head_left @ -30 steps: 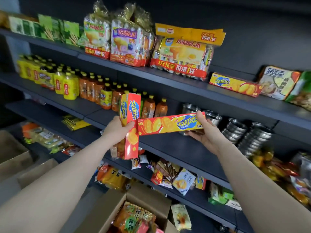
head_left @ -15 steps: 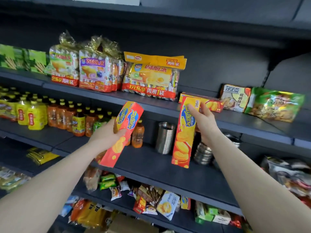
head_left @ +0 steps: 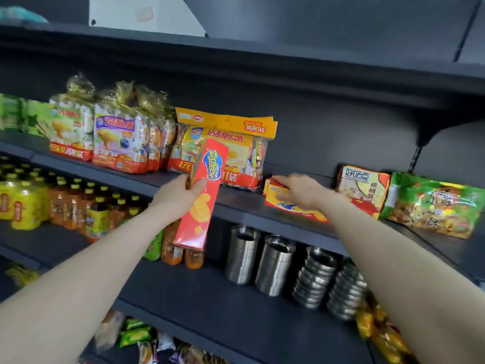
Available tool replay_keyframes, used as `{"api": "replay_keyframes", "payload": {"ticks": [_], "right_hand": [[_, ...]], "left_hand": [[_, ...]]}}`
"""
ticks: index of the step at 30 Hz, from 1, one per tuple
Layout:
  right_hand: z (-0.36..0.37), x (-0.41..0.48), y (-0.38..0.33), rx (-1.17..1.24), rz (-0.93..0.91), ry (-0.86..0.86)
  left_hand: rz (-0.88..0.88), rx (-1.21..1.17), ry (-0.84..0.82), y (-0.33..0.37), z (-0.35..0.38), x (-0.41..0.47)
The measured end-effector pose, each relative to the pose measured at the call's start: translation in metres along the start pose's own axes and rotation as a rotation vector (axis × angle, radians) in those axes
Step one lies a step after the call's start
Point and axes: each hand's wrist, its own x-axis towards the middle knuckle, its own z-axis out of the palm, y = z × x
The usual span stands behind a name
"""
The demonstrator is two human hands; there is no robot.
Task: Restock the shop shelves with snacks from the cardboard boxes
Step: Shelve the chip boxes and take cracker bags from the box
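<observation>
My left hand (head_left: 178, 198) grips a red cracker box (head_left: 203, 195) around its middle and holds it nearly upright in front of the upper shelf (head_left: 236, 203). My right hand (head_left: 301, 190) lies on top of yellow cracker boxes (head_left: 291, 207) that are lying flat on that shelf, its fingers curled over the top box. The stack looks like two boxes, partly hidden by my hand and wrist. No cardboard box is in view.
Bagged cakes (head_left: 118, 137) and a yellow-topped pack (head_left: 236, 143) stand left of the yellow boxes; snack bags (head_left: 364, 190) (head_left: 433, 203) lie to the right. Drink bottles (head_left: 78, 208) and stacked steel cups (head_left: 275, 264) fill the shelf below. Loose snacks (head_left: 136, 334) lie lower down.
My right hand has carried the yellow box from upright in front of the shelf to flat on the shelf, on the box lying there. My left hand raised the red box. My view tilted up.
</observation>
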Motion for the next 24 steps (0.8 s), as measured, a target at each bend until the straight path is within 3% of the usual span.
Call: {"api": "replay_keyframes", "payload": {"ticks": [6, 11, 16, 19, 22, 24], "right_hand": [[0.051, 0.057, 0.017, 0.207, -0.125, -0.008], [0.061, 0.082, 0.022, -0.03, -0.125, 0.065], [0.048, 0.055, -0.017, 0.414, -0.196, 0.345], [0.037, 0.023, -0.057, 0.623, -0.285, 0.152], [0.037, 0.0, -0.081, 0.867, -0.234, -0.057], [0.036, -0.011, -0.087, 0.813, -0.194, -0.063]], "left_hand": [[-0.08, -0.142, 0.02, 0.001, 0.017, 0.027], [-0.11, -0.185, 0.044, 0.001, 0.019, 0.039], [-0.085, -0.172, 0.068, 0.021, 0.022, 0.034], [-0.065, -0.085, 0.177, 0.038, 0.028, 0.024], [-0.121, -0.179, 0.258, 0.047, 0.029, 0.016], [-0.152, -0.296, 0.251, 0.047, 0.024, 0.009]]}}
